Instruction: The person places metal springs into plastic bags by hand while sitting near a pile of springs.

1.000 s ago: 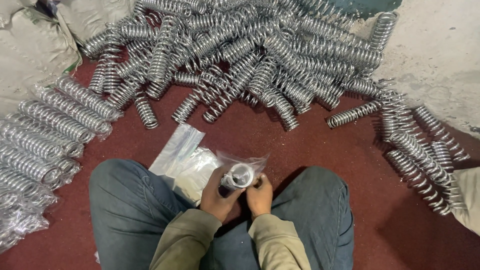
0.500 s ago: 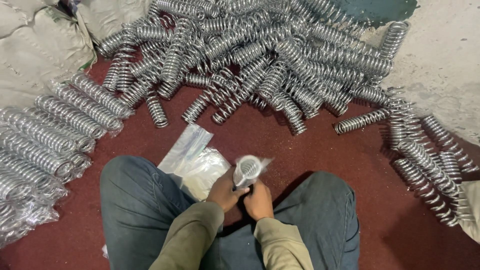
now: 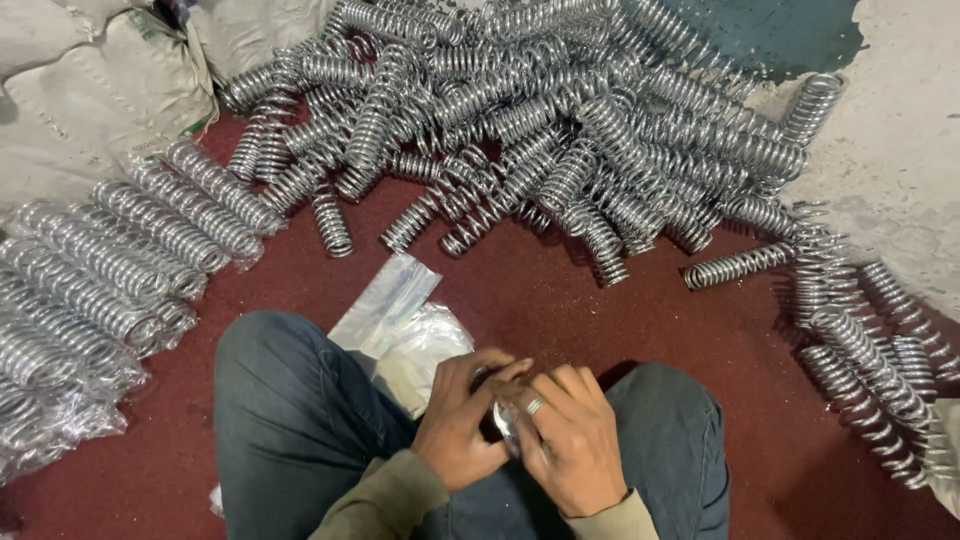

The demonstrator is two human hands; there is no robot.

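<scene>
Dark red floor (image 3: 560, 320), pale sacks (image 3: 90, 90)

Clear plastic bags (image 3: 400, 325) by knee

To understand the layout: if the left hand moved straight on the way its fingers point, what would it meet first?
The left hand points right and would likely meet the right hand first, over the bagged spring between them.

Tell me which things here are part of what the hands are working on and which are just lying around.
In hand:
left hand
right hand
bagged spring gripped between both hands
stack of clear plastic bags beside the knee

Lying about:
heap of loose metal springs
row of springs already in bags
stray single spring
sacks
</scene>
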